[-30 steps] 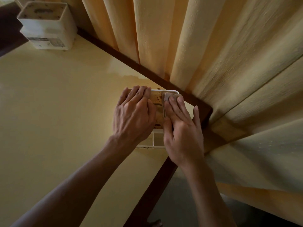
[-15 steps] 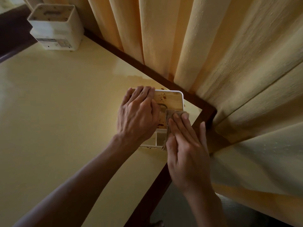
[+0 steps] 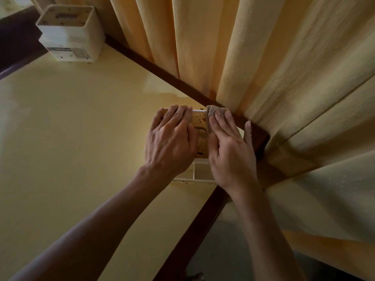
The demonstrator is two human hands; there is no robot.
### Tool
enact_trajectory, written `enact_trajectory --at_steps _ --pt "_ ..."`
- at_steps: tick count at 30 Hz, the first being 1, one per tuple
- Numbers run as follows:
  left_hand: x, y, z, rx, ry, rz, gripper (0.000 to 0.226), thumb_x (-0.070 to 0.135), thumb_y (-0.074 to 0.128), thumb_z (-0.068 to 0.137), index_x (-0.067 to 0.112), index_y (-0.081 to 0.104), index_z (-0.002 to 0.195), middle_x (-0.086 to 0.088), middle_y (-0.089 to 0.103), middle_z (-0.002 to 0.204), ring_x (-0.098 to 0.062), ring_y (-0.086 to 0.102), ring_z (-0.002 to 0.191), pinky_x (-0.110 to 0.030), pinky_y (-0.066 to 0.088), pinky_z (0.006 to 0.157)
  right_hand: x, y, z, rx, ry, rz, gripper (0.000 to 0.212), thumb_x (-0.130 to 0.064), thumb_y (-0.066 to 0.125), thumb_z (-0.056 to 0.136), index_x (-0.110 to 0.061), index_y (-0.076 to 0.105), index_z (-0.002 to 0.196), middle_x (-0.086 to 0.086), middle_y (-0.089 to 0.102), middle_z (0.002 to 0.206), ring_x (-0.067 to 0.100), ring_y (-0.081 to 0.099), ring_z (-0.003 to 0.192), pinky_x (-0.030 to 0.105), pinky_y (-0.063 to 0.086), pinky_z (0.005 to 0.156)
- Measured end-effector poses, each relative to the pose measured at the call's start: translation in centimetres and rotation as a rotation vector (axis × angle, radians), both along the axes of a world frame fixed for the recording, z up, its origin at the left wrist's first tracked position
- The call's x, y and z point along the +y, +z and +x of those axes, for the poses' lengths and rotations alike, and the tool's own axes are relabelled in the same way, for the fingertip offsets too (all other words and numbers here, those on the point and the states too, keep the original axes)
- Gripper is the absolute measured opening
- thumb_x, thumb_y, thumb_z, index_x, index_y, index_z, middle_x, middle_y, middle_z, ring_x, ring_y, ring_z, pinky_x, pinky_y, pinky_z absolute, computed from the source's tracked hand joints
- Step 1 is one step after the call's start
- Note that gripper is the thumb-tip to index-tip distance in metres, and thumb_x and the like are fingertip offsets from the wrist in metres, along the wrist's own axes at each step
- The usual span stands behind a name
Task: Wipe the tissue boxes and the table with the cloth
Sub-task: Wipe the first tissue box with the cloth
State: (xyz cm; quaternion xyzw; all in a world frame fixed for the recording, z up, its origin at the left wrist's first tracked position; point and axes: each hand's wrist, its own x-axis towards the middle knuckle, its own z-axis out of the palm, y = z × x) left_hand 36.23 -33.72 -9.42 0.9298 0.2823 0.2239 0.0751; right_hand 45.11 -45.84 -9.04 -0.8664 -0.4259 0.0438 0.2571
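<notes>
A white tissue box (image 3: 199,126) with a stained wooden top stands at the table's right corner. My left hand (image 3: 172,140) lies over its left half, fingers reaching the far edge. My right hand (image 3: 229,151) presses a small grey-brown cloth (image 3: 214,111) with flat fingers onto the far right part of the top. A second white tissue box (image 3: 71,35) stands at the table's far left corner, untouched. The yellow table (image 3: 71,138) has a dark wooden rim.
Pale orange curtains (image 3: 274,67) hang right behind the table's far edge and brush its right corner. The dark table rim (image 3: 194,230) runs down towards me on the right, with grey floor (image 3: 219,250) beyond it.
My right hand has slid the cloth from the near part of the box top back to its far right corner. My left hand has stayed on the box.
</notes>
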Motion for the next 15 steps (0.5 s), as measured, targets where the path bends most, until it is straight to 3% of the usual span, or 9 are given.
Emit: enact_trajectory --at_steps 6,15 --pt "0.0 -0.3 0.0 -0.007 0.013 -0.02 0.048 0.031 0.033 0.104 0.009 0.062 0.135 -0.004 0.061 0.141 -0.018 0.048 0.138 -0.037 0.026 0.121 -3.3 -0.4 -3.6 0.005 -0.002 0.033 0.061 -0.041 0.02 0.105 -0.015 0.037 0.157 -0.004 0.029 0.165 0.009 0.01 0.157 0.047 0.0 0.128" --pt "-0.2 -0.3 0.1 -0.006 0.011 -0.04 0.049 0.031 0.032 0.104 0.01 0.06 0.138 -0.004 0.059 0.144 -0.019 0.044 0.142 -0.043 0.022 0.123 -4.5 -0.3 -5.4 0.001 -0.05 0.088 0.053 -0.033 0.028 0.106 -0.014 0.048 0.151 -0.005 0.039 0.16 0.008 0.017 0.156 0.046 0.004 0.129"
